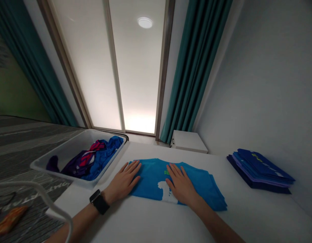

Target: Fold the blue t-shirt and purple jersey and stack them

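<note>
A bright blue T-shirt (150,184) lies partly folded on the white table (135,219), its print of a white figure and green letters facing up. My left hand (125,179) rests flat over its left edge, fingers stretched out; a dark watch is on that wrist. My right hand (180,182) lies flat on the middle of the shirt, covering part of the print. Neither hand grips the cloth. The sleeve side of the shirt spreads out to the right of my right hand.
At the table's left stands a translucent plastic bin (69,145) with crumpled blue, purple and red clothes (95,158). A stack of folded blue and purple clothes (259,170) sits at the right by the wall. A white cable (44,195) loops at lower left. Behind is a white cabinet (188,141).
</note>
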